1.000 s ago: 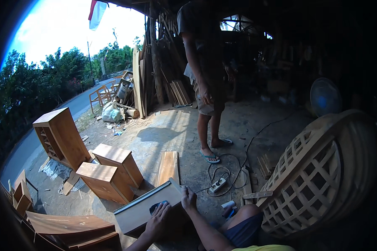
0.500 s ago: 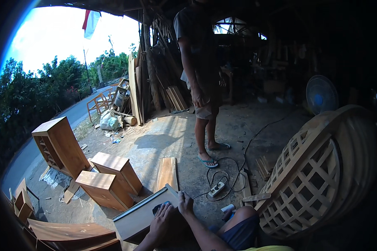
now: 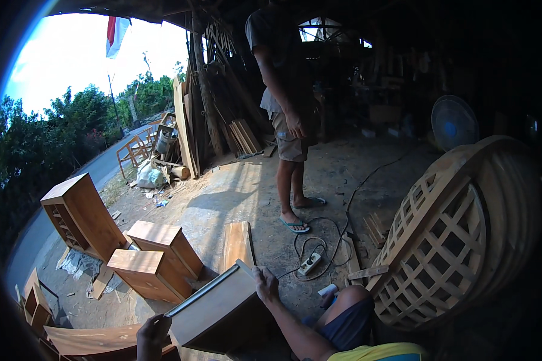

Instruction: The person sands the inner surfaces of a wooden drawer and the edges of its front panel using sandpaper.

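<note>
A pale wooden drawer [image 3: 223, 305] is tilted in front of me, with a dark strip along its far upper edge. My right hand [image 3: 265, 284] grips its right end, fingers closed around the corner. At the opposite end, my left hand [image 3: 153, 332] is in shadow, its fingers closed on the drawer's left corner. Whether anything else is in that hand is hidden. Beyond the drawer, a flat wooden board [image 3: 238, 243] lies on the floor.
Two drawer-like wooden boxes [image 3: 137, 269] and a tall cabinet [image 3: 85, 213] stand at left. A curved lattice wooden piece [image 3: 430, 256] rises at right. A power strip [image 3: 310, 263] with coiled cable lies ahead, near a standing person [image 3: 286, 114]. A fan [image 3: 454, 122] stands farther back.
My left hand has left the drawer's face, where it pressed a dark pad, for the left corner. The drawer has tipped, showing more of its side. The standing person's arm has shifted.
</note>
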The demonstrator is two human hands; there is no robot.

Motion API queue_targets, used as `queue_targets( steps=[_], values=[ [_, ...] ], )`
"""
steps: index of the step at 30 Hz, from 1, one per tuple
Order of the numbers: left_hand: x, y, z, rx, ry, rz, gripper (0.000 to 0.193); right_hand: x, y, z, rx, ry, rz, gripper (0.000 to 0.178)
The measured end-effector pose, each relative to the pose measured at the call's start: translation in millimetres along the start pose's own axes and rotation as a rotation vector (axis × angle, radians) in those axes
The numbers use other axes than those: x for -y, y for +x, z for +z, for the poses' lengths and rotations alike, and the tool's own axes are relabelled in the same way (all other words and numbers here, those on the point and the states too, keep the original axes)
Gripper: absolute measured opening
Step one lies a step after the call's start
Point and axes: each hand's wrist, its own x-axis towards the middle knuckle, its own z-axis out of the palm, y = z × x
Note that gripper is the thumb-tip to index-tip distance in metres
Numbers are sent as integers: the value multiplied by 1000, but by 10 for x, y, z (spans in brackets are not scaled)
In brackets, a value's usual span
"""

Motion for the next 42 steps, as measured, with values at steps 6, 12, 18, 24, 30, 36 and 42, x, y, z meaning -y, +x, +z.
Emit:
queue_targets(
  steps=[6, 12, 18, 24, 30, 36, 42],
  values=[
    [-357, 704, 173, 181, -98, 139, 39, 321, -107, -59, -178, -24, -183, 35],
    [-503, 1251, 899, 544, -38, 309, 33, 1158, -495, -198, 280, 156, -293, 42],
    [-561, 1385, 1478, 529, 143, 614, 35, 1437, -549, -607, 414, -171, -181, 42],
    [-460, 1298, 1572, 491, 152, 888, 32, 1485, -642, -811, 396, -59, 106, 47],
    [-451, 1127, 1538, 303, 99, 966, 58, 1487, -764, -896, 305, 7, -21, 31],
    [-213, 1092, 1642, 705, -305, 281, 44, 1512, -874, -894, 262, -241, -482, 19],
    [-78, 1186, 1757, 755, -398, 24, 24, 1434, -977, -847, 167, -173, -595, 8]
  ],
)
